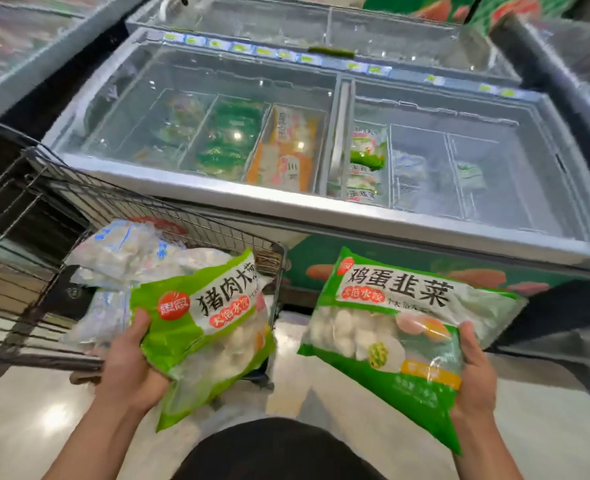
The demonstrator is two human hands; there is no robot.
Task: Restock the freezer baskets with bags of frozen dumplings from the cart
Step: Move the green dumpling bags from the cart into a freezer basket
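Observation:
My left hand (130, 362) grips a green and white bag of dumplings (213, 323) by its near left corner, just above the wire cart (113, 209). My right hand (477, 372) holds a second green dumpling bag (390, 334) by its right edge, in front of the chest freezer (286, 202). More pale bags (127, 254) lie in the cart. Behind the freezer's glass lids, wire baskets (421, 168) hold a few bags. A narrow gap between the lids shows green bags (368, 150) of the same kind.
Green packs (227, 136) and orange packs (283, 150) fill the left baskets under the left glass lid. More freezers stand behind and to the left. A dark bar (546, 71) crosses the top right. The shiny floor (44, 410) lies below me.

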